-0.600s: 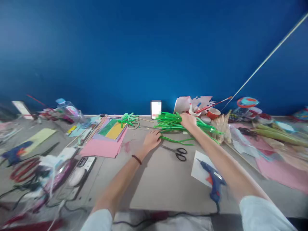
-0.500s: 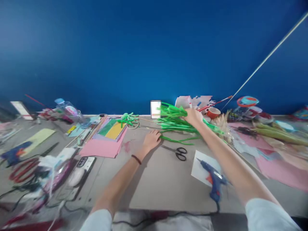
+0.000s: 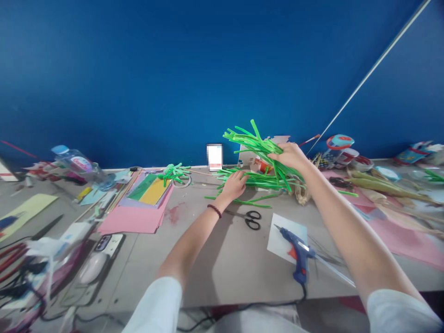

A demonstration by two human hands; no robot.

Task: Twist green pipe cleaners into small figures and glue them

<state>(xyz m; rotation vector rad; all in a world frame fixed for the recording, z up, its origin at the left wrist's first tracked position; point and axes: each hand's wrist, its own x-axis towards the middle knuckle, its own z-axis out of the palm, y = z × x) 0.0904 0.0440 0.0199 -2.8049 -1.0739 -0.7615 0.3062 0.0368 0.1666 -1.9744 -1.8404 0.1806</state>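
My right hand (image 3: 289, 156) is closed round a bundle of bright green stems (image 3: 256, 141), lifted above the back of the table. More green stems (image 3: 265, 179) lie flat beneath it. My left hand (image 3: 235, 185), with a dark bead bracelet on the wrist, rests at the left part of the lying stems; its fingers are bent over them, and whether they grip any is unclear. Black-handled scissors (image 3: 252, 220) lie just in front. A blue glue gun (image 3: 297, 247) sits on a white sheet (image 3: 274, 236) near my right forearm.
Pink paper (image 3: 133, 219) with green and yellow sheets lies left, beside a small green bunch (image 3: 175, 172). A bottle (image 3: 81, 162), a phone (image 3: 111, 243) and cables are further left. Tubs (image 3: 340, 142) and dried husks (image 3: 374, 182) stand or lie right. A blue wall rises behind.
My right hand has raised part of the green bundle off the pile. My left hand has moved right and up, onto the lying stems. The view has shifted slightly right.
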